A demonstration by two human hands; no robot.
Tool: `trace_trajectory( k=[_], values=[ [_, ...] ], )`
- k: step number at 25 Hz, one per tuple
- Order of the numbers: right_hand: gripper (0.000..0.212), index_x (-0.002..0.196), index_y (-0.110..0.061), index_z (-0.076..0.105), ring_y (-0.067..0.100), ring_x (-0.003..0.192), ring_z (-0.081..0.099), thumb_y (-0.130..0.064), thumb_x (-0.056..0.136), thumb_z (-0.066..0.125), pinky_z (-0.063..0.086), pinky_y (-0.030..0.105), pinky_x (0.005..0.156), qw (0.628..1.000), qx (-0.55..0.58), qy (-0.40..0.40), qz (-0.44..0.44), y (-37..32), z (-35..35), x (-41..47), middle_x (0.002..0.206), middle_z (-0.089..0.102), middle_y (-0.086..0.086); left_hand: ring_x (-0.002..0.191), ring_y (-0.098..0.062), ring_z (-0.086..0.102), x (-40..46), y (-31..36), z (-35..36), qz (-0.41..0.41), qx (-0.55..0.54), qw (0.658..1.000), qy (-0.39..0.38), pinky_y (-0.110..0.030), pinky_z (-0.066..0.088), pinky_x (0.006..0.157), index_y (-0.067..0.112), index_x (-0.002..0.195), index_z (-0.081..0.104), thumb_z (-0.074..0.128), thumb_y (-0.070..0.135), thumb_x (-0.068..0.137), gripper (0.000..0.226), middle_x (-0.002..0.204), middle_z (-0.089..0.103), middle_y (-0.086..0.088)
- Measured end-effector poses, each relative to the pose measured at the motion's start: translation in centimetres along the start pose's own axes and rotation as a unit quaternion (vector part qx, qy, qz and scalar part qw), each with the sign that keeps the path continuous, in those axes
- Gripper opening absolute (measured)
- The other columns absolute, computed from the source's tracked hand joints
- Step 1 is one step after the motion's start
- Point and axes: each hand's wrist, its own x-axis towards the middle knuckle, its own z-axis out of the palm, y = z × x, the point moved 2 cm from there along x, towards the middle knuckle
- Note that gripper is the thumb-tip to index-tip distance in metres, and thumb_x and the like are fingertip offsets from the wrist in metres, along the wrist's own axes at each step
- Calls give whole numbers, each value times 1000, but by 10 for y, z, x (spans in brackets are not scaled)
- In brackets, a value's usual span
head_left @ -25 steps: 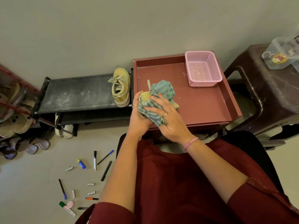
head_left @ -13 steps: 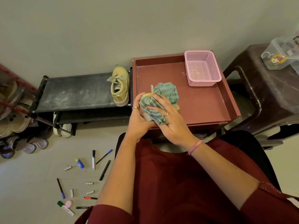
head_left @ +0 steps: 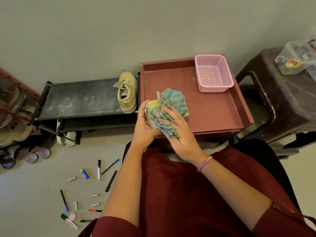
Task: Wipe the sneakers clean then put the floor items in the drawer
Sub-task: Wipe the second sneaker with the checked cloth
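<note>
Right hand (head_left: 179, 134) pressed a striped teal cloth (head_left: 171, 108) around a yellow sneaker (head_left: 153, 104), fingers curled over it, left hand (head_left: 145, 127) gripped the sneaker's near end, above the red drawer's (head_left: 213, 108) front edge, second sneaker (head_left: 127, 93) sat at the black shelf's (head_left: 77, 100) right end.

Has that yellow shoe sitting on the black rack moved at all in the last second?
No. The yellow shoe sits at the black rack's right end, beside the red tray, as before.

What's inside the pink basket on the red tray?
Nothing shows inside the pink basket; its mesh floor is bare. It sits in the far right corner of the red tray.
</note>
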Motion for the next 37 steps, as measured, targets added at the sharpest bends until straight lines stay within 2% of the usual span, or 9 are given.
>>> trace_trajectory(
  k=[5, 8, 12, 18, 21, 25, 27, 32, 37],
  values=[
    [52, 143, -15, 37, 8, 135, 37, -26, 94, 51, 29, 45, 114, 970, 85, 98, 205, 55, -19, 19, 143, 43, -5, 123, -21, 55, 2, -3, 5, 2, 26, 1000, 18, -49, 51, 98, 34, 138, 35, 88, -1, 59, 102, 137, 48, -2],
    [52, 144, -25, 35, 11, 139, 31, -27, 95, 51, 26, 45, 116, 982, 92, 88, 139, 22, -7, 14, 147, 40, -4, 116, -19, 60, 5, 3, 3, 6, 11, 1000, 15, -40, 54, 94, 31, 138, 34, 83, -10, 62, 99, 131, 53, -5],
    [63, 137, -49, 36, 21, 146, 16, -7, 93, 56, 17, 43, 118, 998, -30, 49, -28, -8, -2, -4, 151, 33, -4, 109, -14, 64, 7, 6, 7, 9, 9, 1000, 16, -25, 54, 85, 24, 138, 33, 77, -13, 71, 88, 123, 60, -6],
    [84, 136, -63, 23, 27, 143, 23, -1, 91, 57, 21, 49, 116, 998, 11, 56, -35, 6, -9, 3, 150, 30, 4, 108, -7, 63, 8, 4, 12, -2, -8, 1000, 30, -30, 54, 91, 23, 139, 33, 77, -16, 67, 94, 124, 58, -1],
    [77, 140, -55, 26, 27, 142, 25, -4, 91, 57, 21, 46, 117, 998, 17, 54, -32, 16, -4, 3, 150, 32, 5, 111, -8, 62, 6, -1, 9, -4, -16, 999, 32, -30, 54, 90, 24, 139, 33, 77, -17, 67, 94, 126, 56, -1],
    [56, 144, -18, 34, 16, 138, 37, -8, 93, 52, 29, 38, 114, 982, 155, 53, 91, 45, -2, 10, 147, 42, 1, 117, -12, 59, 3, -6, 4, -6, -25, 999, 45, -40, 53, 94, 24, 140, 33, 81, -15, 64, 98, 132, 53, 1],
    [50, 140, -18, 39, 7, 133, 42, -10, 92, 52, 32, 27, 111, 979, 139, 68, 129, 62, -11, 13, 140, 47, -8, 119, -11, 58, 0, -9, 2, -11, -29, 998, 54, -43, 52, 98, 26, 141, 32, 83, -12, 63, 101, 134, 51, 3],
    [44, 134, -21, 45, -4, 129, 38, -28, 90, 51, 29, 42, 114, 974, 81, 93, 189, 85, -24, 25, 135, 47, -18, 121, -10, 55, 2, -8, 4, -4, -10, 999, 48, -39, 51, 99, 32, 138, 34, 87, -6, 61, 101, 139, 47, 0],
    [48, 137, -29, 42, 17, 138, 34, -21, 91, 53, 27, 47, 115, 988, 96, 92, 82, 21, -2, 10, 145, 44, -4, 116, -15, 60, 6, 0, 6, 12, 4, 999, 29, -34, 54, 92, 26, 137, 35, 81, -12, 65, 94, 131, 54, -4]
  ],
)
